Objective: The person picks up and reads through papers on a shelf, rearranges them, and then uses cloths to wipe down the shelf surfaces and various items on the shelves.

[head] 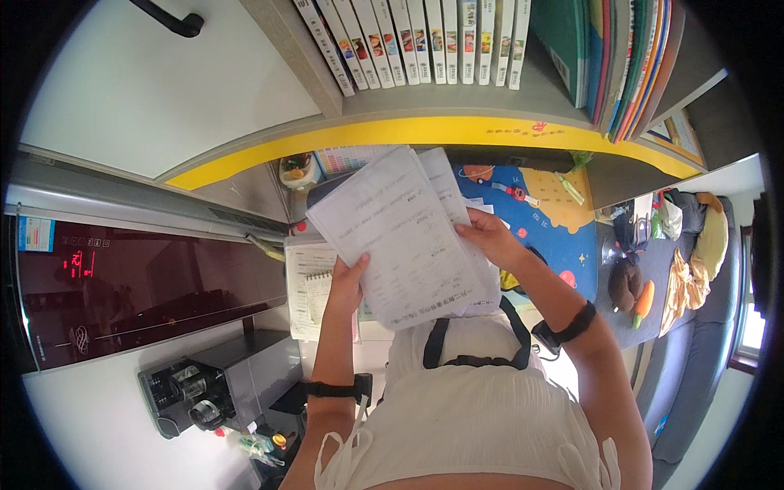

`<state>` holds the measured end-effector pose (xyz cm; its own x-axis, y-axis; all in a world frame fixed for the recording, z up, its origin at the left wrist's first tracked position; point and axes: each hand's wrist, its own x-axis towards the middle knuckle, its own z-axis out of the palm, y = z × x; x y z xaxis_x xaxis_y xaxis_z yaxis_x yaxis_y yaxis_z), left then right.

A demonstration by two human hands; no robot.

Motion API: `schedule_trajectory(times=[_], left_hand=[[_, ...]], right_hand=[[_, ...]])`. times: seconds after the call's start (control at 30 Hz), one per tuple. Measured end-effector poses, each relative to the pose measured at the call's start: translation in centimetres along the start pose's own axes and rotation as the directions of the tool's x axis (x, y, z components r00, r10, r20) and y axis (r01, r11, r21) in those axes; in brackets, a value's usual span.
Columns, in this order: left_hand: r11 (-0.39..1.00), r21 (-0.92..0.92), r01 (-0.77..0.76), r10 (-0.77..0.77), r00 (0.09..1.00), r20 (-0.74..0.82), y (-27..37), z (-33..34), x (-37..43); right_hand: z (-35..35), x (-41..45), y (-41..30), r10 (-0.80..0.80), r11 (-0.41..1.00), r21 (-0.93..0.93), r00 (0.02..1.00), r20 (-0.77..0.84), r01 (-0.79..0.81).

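My left hand point(349, 285) grips the left edge of a stack of printed paper sheets point(407, 245), its thumb on the front. On the right side, my right hand point(487, 239) pinches the same sheets between thumb and fingers. The stack is fanned, so a second printed sheet point(450, 190) shows behind the top one. Both bear small print that looks upside down from here. Under and behind the sheets lies a desk with a blue space-patterned mat point(551, 226). A spiral notebook point(318, 291) on other papers lies left of my left hand.
White-spined books point(429, 43) fill the shelf above, over a yellow shelf edge point(380, 131). A red wristwatch point(517, 193) lies on the mat. At left is a dark glossy appliance front point(165, 282) with a red display. A grey sofa point(689, 367) holding a carrot plush point(643, 303) stands right.
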<state>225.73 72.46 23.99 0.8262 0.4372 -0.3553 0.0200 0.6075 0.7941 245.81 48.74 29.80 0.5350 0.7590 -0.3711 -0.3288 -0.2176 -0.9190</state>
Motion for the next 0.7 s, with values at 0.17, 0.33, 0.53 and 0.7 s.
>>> schedule_trajectory(times=[0.17, 0.33, 0.53, 0.7], left_hand=[[0.994, 0.108, 0.010, -0.010, 1.000, 0.002, -0.7, -0.1, -0.1], [0.974, 0.199, -0.110, 0.123, 0.991, -0.053, -1.6, 0.4, -0.3], [0.941, 0.292, -0.172, 0.234, 0.953, -0.194, -2.9, 0.0, -0.4], [0.956, 0.178, -0.233, 0.267, 0.943, -0.198, -2.6, -0.3, -1.1]], right_hand=[[0.4, 0.4, 0.9, 0.021, 0.990, -0.127, 0.969, -0.246, -0.054], [2.1, -0.2, -0.1, -0.207, 0.857, -0.515, 0.914, -0.348, -0.002], [3.1, 0.4, 0.6, -0.183, 0.924, -0.382, 0.854, -0.488, -0.021], [2.0, 1.5, 4.0, -0.422, 0.832, -0.531, 0.805, -0.417, 0.161]])
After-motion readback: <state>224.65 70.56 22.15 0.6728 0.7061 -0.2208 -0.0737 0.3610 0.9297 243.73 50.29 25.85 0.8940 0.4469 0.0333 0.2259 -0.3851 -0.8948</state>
